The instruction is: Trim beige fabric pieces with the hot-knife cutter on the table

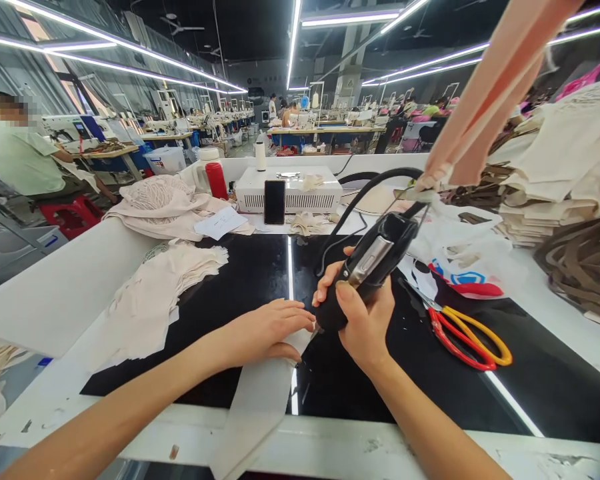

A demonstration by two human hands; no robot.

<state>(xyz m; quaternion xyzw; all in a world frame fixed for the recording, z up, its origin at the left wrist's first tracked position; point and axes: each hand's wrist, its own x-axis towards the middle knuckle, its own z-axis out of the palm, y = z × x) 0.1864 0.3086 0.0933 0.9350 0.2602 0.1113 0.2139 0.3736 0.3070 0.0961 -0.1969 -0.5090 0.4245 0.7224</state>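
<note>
Forearms (170, 380) nearest: outstretched left hand (271, 329) on pale fabric (260, 395), right hand (366, 327) clasping black tool (370, 260).

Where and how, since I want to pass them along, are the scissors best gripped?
Probably by the red and yellow handle loops, coming from the near right: the scissors lie with those loops toward you and the blades pointing away, leftward.

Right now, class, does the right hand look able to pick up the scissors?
Probably not: the right hand is wrapped around a black tool. The scissors lie to its right with their handles uncovered, so only that grip seems in the way.
</note>
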